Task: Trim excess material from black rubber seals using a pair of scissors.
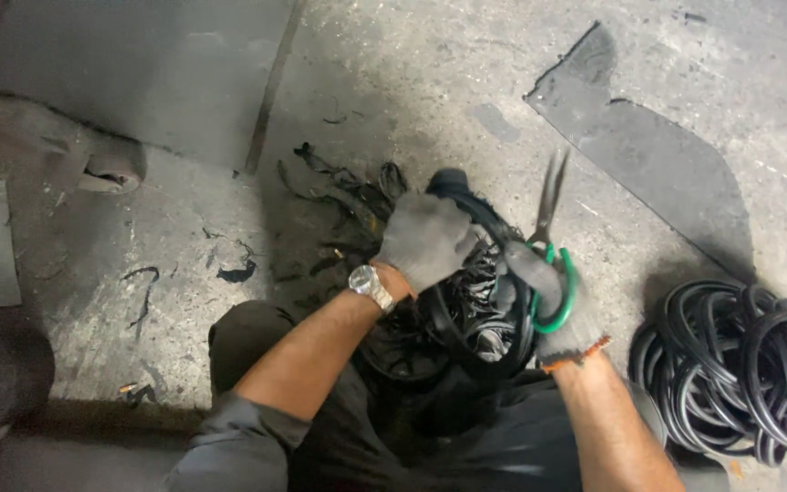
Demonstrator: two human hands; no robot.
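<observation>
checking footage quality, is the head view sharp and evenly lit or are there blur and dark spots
Head view: the concrete floor is lit evenly, without glare; the scissors in the right hand look slightly motion-smeared at the blades; the black rubber bundle under the left hand sinks into shadow, detail lost.

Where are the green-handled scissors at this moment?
In the head view, the green-handled scissors are right of centre, held in the gloved right hand, blades pointing up, beside the black rubber bundle under the left hand.
</observation>
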